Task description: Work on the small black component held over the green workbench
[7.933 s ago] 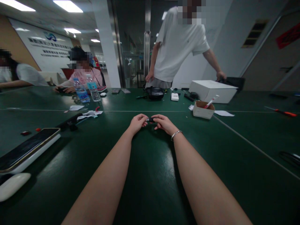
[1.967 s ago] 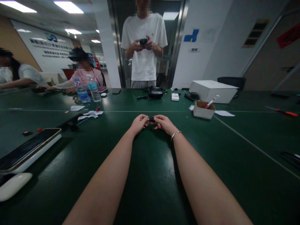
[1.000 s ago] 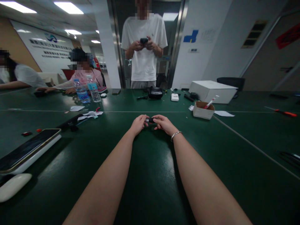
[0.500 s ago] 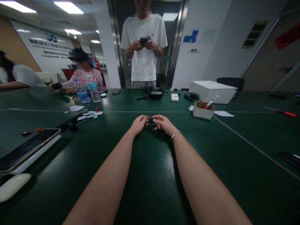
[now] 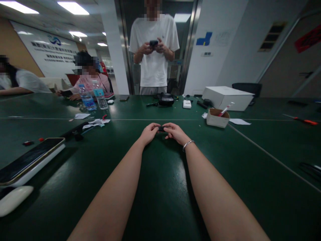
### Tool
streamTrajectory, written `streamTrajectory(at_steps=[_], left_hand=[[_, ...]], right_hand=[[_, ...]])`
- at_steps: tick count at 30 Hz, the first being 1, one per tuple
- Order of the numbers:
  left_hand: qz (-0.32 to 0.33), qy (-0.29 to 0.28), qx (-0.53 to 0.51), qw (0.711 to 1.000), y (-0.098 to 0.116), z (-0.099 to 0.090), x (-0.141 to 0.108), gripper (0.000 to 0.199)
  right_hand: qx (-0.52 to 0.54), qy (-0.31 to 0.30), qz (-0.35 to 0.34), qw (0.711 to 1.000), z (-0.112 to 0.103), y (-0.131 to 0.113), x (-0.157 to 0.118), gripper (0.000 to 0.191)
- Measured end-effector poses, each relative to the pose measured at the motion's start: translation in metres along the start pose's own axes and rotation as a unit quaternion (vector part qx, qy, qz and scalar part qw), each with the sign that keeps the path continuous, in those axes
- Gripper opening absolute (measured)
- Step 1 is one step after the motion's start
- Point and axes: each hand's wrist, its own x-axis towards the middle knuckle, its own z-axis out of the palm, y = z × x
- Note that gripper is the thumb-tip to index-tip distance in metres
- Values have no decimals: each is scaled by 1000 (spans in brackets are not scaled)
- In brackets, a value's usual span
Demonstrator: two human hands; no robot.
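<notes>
A small dark object lies between my two hands, just above the green table. The fingertips of my left hand pinch its left end. My right hand, with a silver bracelet at the wrist, grips its right end between thumb and fingers. The fingers cover much of the object, and its exact kind is too small to tell.
Left: a phone on a white box, a white mouse, paper scraps, two bottles. Right: a small open box, a white box, a screwdriver. A person stands opposite; others sit left.
My left fingers have shifted very slightly along the dark object, covering more of its left end. At the left, a seated person's hand and dark device have moved a little.
</notes>
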Motion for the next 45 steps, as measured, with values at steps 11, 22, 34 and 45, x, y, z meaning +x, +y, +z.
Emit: streamTrajectory(at_steps=[11, 22, 34, 45], left_hand=[[0, 0, -28, 1000, -2, 0, 1, 28], [-7, -1, -30, 1000, -2, -1, 1, 24], [-4, -6, -23, 1000, -1, 0, 0, 25], [-12, -3, -25, 1000, -1, 0, 1, 27]], right_hand=[[-7, 5, 0, 1000, 0, 1, 1, 17], [-8, -3, -5, 1000, 0, 0, 0, 21], [-15, 0, -5, 1000, 1, 1, 0, 18], [-12, -3, -6, 1000, 0, 2, 2, 19]])
